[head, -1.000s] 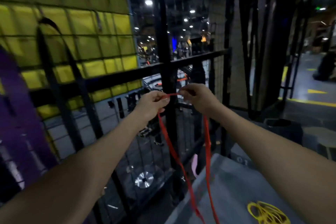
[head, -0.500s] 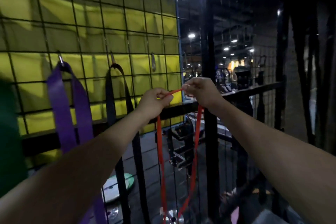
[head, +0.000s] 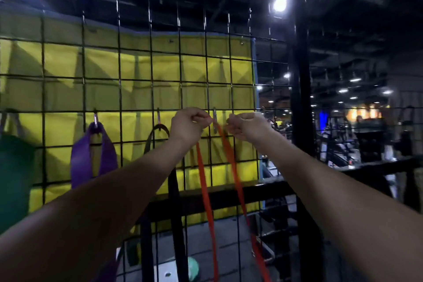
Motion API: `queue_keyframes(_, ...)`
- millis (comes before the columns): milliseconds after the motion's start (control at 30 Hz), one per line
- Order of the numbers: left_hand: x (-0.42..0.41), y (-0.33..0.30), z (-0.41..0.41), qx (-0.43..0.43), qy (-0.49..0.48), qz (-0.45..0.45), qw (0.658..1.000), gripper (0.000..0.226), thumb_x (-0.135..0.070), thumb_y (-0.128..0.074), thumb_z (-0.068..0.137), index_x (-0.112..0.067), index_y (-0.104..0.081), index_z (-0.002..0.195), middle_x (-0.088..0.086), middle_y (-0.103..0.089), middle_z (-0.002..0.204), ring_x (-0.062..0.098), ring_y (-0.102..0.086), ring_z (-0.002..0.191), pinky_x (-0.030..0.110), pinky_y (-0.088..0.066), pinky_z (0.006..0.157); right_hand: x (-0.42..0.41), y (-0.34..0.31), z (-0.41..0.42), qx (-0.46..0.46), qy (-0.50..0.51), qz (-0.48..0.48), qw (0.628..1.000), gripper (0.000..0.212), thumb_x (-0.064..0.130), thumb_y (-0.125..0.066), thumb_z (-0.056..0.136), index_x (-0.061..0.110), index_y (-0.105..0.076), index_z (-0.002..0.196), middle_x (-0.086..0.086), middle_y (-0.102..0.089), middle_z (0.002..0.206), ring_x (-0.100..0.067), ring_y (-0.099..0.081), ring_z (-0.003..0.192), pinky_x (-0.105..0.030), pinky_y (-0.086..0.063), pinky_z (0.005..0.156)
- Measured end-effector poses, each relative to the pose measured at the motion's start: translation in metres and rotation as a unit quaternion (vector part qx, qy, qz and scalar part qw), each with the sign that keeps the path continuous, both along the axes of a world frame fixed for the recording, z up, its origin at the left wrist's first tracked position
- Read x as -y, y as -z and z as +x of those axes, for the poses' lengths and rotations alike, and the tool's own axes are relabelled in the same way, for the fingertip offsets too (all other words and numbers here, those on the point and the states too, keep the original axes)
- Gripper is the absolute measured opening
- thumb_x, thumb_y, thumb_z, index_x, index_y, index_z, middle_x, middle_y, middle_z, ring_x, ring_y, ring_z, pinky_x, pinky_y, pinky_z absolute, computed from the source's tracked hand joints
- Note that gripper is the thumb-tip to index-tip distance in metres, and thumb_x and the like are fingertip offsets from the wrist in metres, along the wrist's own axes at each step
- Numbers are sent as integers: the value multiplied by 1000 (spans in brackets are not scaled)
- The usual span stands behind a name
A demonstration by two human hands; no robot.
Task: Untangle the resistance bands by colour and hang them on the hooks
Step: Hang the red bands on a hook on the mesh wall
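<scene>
I have both hands raised to the wire grid (head: 135, 80), the left hand (head: 188, 122) and right hand (head: 246, 126) each pinching the top of the red band (head: 204, 190), a short span apart, so the loop stays spread wide enough to drop over the free hook (head: 214, 119) between them. The band's two strands hang straight down from my fists, clear of tangles as far as I can judge. Just left, the black band (head: 174, 190) already hangs on its hook, then the purple band (head: 80, 160); a green band (head: 13, 167) sits at the edge. The black strap hangs close to my left wrist and could snag.
</scene>
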State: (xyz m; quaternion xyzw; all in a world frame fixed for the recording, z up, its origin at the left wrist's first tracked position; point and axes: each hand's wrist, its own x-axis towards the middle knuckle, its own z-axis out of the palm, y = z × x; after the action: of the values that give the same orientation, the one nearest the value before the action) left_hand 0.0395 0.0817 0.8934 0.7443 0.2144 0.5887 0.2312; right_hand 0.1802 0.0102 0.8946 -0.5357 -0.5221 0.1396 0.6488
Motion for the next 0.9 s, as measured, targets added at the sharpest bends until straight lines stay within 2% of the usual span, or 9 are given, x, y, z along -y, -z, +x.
queue_keyframes(100,-6,-2,2,-25,-11,-3,1000,6,-10,-69,80,-14,-65,82,4,-61,78,13,-54,68,22,-44,61,-19,-12,-1,24,-5,-35,999,24,7,-50,93,16,-52,71,-6,-59,82,-17,-59,75,-28,-53,76)
queue_keyframes(167,-8,-2,2,-35,-17,-2,999,6,-9,-69,80,-14,-65,82,7,-63,82,13,-55,70,24,-46,63,-27,-16,-4,49,4,-60,997,27,7,-50,93,18,-50,68,-8,-58,91,-20,-57,86,-37,-51,91)
queue_keyframes(333,-9,-7,-2,-59,-25,8,998,9,-10,-70,79,-9,-67,88,7,-65,78,14,-56,68,27,-48,66,-37,-24,-8,9,1,-46,999,27,15,-52,93,19,-49,67,-10,-57,94,-23,-56,88,-42,-50,97)
queue_keyframes(433,-9,-9,-2,-64,-26,8,998,8,-10,-71,79,-11,-66,85,3,-63,70,14,-57,67,28,-48,65,-41,-25,-8,-13,-12,-42,999,24,21,-55,91,19,-49,68,-7,-57,90,-22,-55,89,-39,-49,94)
queue_keyframes(533,-10,-11,1,-59,-12,0,998,13,-7,-71,78,-17,-63,75,-3,-60,64,8,-54,59,19,-45,56,-45,-23,-9,-29,-37,-61,997,18,26,-59,89,18,-53,74,-9,-59,94,-22,-58,86,-37,-51,89)
queue_keyframes(600,-8,-11,3,-59,-4,0,998,13,-6,-70,79,-16,-63,75,-3,-60,63,4,-54,55,16,-45,53,-42,-23,-10,-52,-59,-68,995,16,26,-61,89,11,-59,84,-8,-62,85,-19,-59,73,-29,-55,71)
queue_keyframes(667,-6,-11,5,-54,8,4,998,8,-6,-70,79,-12,-65,80,3,-62,67,10,-56,60,23,-49,61,-36,-26,-10,-67,-79,-68,992,21,22,-62,89,3,-62,97,-9,-61,80,-15,-57,64,-21,-53,50)
queue_keyframes(733,-5,-12,6,-48,14,15,999,5,-6,-69,79,-7,-68,84,11,-65,75,19,-57,69,35,-52,68,-32,-30,-10,-71,-96,-69,990,21,18,-61,89,0,-61,99,-11,-59,78,-16,-56,61,-17,-50,40)
queue_keyframes(900,-7,-16,11,6,11,16,1000,5,-7,-66,82,-4,-70,86,3,-63,75,13,-54,65,27,-50,61,-37,-34,-11,-35,-84,-75,993,29,18,-59,90,-7,-59,105,-11,-59,64,-18,-58,53,-31,-54,59)
